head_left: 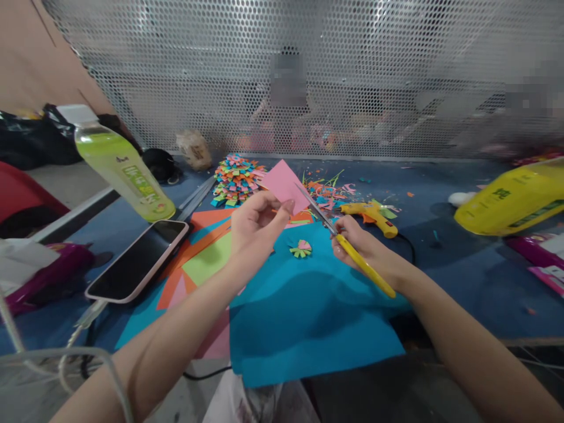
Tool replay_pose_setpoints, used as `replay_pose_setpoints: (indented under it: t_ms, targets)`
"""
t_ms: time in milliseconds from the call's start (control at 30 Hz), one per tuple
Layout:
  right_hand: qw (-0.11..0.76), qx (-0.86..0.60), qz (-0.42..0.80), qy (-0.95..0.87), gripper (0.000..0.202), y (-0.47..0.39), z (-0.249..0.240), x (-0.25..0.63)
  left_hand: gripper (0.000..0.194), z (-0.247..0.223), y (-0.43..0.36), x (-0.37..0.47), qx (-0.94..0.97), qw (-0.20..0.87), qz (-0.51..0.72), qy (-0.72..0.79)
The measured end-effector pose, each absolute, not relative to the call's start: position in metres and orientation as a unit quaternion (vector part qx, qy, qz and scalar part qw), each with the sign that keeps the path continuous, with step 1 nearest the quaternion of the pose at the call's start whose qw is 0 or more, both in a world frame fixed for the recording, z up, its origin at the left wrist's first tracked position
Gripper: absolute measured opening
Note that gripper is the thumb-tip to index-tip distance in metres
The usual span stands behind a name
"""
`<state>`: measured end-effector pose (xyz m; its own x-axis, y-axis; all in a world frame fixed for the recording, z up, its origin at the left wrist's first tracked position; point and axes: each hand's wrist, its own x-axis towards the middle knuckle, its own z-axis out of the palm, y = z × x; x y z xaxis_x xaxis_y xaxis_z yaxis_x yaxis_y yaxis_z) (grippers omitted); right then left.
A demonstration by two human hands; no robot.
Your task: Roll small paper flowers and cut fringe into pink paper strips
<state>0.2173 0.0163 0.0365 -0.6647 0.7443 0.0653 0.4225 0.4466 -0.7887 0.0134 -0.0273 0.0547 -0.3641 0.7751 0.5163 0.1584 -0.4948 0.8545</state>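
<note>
Pinched between the fingers of my left hand [259, 220] is a square of pink paper [284, 181], held up with one corner pointing away. My right hand [359, 247] grips yellow-handled scissors [365, 264], whose blades reach to the right edge of the pink paper. Whether the blades are apart is hard to make out. Below the hands lies a large blue paper sheet [308, 329]. On it rests a small fringed paper flower [302, 249] in green and pink. Behind my left hand stands a cone of many coloured paper strips [238, 179].
Paper scraps [328, 191] and a yellow glue gun [372, 216] lie behind the scissors. At left are a phone [138, 261] with a cable plugged in and a green drink bottle [123, 167]. A yellow bottle [511, 200] lies at right. A perforated metal panel [211, 70] closes off the back.
</note>
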Motion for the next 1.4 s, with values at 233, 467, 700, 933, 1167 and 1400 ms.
replay_pose_setpoints:
  t_ms: [233, 467, 700, 933, 1167, 1400]
  targets:
    - [0.181, -0.343, 0.41, -0.826, 0.025, 0.01, 0.046, 0.216, 0.023, 0.057, -0.027, 0.014, 0.511, 0.227, 0.697, 0.45]
    - [0.177, -0.362, 0.393, -0.827, 0.025, 0.006, 0.053, 0.215, 0.023, 0.055, -0.027, 0.013, 0.517, 0.221, 0.682, 0.467]
    - [0.171, -0.37, 0.383, -0.829, 0.025, 0.007, 0.053, 0.215, 0.022, 0.055, -0.027, 0.013, 0.516, 0.221, 0.68, 0.472]
    - [0.176, -0.379, 0.375, -0.828, 0.028, 0.004, 0.057, 0.214, 0.024, 0.055, -0.027, 0.013, 0.517, 0.221, 0.679, 0.473]
    - [0.167, -0.389, 0.358, -0.832, 0.026, 0.003, 0.062, 0.212, 0.023, 0.054, -0.026, 0.013, 0.515, 0.224, 0.678, 0.475]
    - [0.178, -0.392, 0.342, -0.836, 0.026, 0.005, 0.06, 0.213, 0.021, 0.054, -0.026, 0.012, 0.523, 0.217, 0.673, 0.476]
